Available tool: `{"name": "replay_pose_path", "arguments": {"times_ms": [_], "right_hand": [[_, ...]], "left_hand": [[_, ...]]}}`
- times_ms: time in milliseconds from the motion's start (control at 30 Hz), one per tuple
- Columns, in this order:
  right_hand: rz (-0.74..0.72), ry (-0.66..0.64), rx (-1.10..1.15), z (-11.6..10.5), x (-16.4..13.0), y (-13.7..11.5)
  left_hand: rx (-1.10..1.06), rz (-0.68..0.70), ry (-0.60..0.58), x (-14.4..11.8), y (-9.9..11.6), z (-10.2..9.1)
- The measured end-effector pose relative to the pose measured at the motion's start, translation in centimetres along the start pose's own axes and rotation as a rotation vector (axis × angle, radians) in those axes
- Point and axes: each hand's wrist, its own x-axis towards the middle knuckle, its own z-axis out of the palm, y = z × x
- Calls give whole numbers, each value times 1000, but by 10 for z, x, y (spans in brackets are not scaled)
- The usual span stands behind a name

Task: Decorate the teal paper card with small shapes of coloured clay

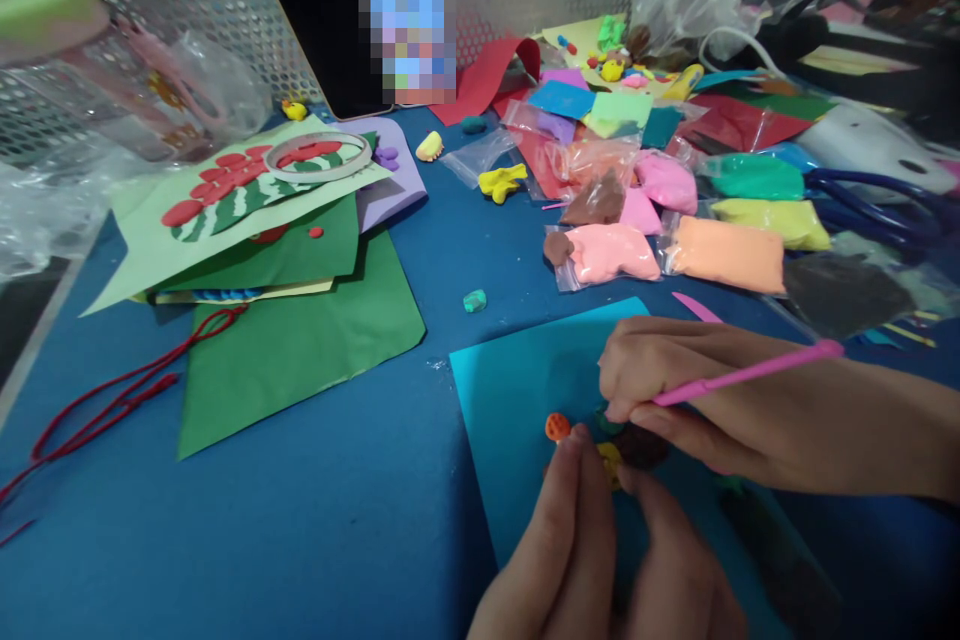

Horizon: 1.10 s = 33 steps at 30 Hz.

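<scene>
My right hand [675, 390] grips a thin pink modelling tool [750, 375], its tip pointing down at a small clay figure [611, 450] on a teal paper sheet [517, 390]. The figure has brown, yellow and green parts, mostly hidden by my fingers. My left hand [600, 550] comes up from the bottom edge, its fingertips pinching the figure from below. A small orange clay ball [557, 426] lies just left of the figure, next to my left fingertip.
Bags of coloured clay, pink [611, 252], orange [726, 254], yellow [772, 222] and green [754, 176], lie behind the sheet. Green paper [300, 340], a red-and-green collage [232, 195] with a tape ring [319, 157] and a red cord [112, 400] sit at left. Blue scissors [885, 205] lie at right.
</scene>
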Motion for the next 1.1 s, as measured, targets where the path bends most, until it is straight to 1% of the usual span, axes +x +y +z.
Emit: {"name": "replay_pose_path", "arguments": {"times_ms": [133, 200, 400, 600, 800, 1000, 1100], "right_hand": [[-42, -22, -1, 0, 1, 0], [-53, -23, -2, 0, 1, 0], [-72, -17, 0, 2, 1, 1], [-79, -9, 4, 5, 1, 2], [-52, -5, 29, -2, 2, -2], [-85, -27, -32, -4, 7, -3], [-89, -21, -38, -1, 8, -3]], "left_hand": [[-13, -36, 18, 2, 0, -1], [-17, -51, 7, 2, 0, -1], [-38, -22, 36, -1, 0, 2], [-71, -64, 56, -4, 2, 1], [-39, -4, 24, -5, 1, 2], [-153, -66, -5, -7, 2, 4], [-157, -71, -15, -6, 1, 4]]}}
